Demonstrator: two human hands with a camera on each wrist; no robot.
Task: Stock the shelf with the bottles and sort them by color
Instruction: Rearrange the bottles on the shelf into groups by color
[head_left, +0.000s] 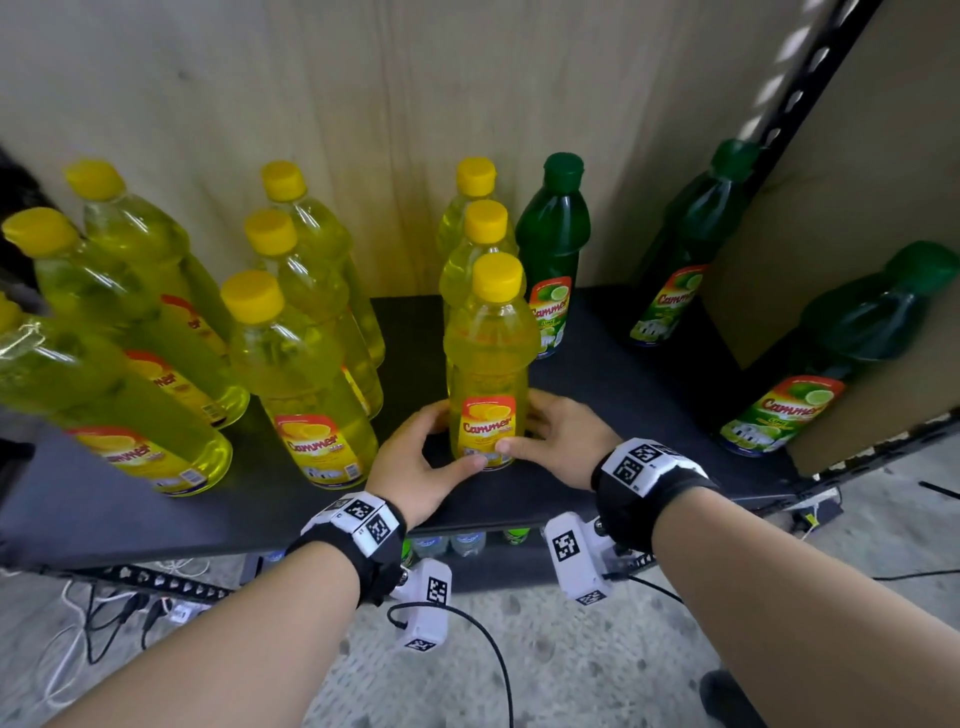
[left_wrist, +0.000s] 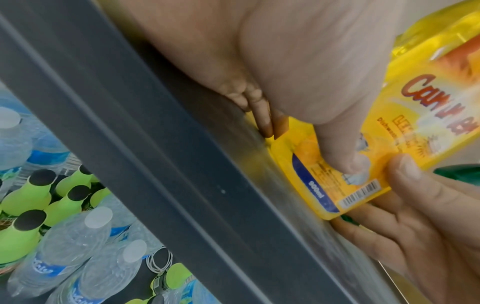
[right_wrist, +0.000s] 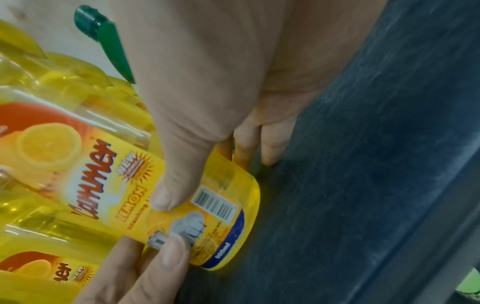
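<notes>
Two hands meet low on one yellow bottle (head_left: 488, 364) that stands upright on the dark shelf (head_left: 613, 384), just below the middle of the head view. The left hand (head_left: 415, 462) curls round its left side, thumb pressed on the label near the base, and the right hand (head_left: 550, 441) curls round the right side, thumb on the label beside the barcode. In the left wrist view the left thumb (left_wrist: 345, 148) lies across the label with the right thumb (left_wrist: 405, 170) close beside it; in the right wrist view the fingers (right_wrist: 270, 144) of the right hand reach behind the bottle's base.

Two more yellow bottles (head_left: 480, 234) line up straight behind the held one. Further yellow bottles (head_left: 291, 364) stand in rows at the left of the frame. Three green bottles (head_left: 556, 249) stand at the right: one just beside the yellow column, two toward the right edge. Water bottles (left_wrist: 72, 253) show on a lower level at the lower left of the left wrist view.
</notes>
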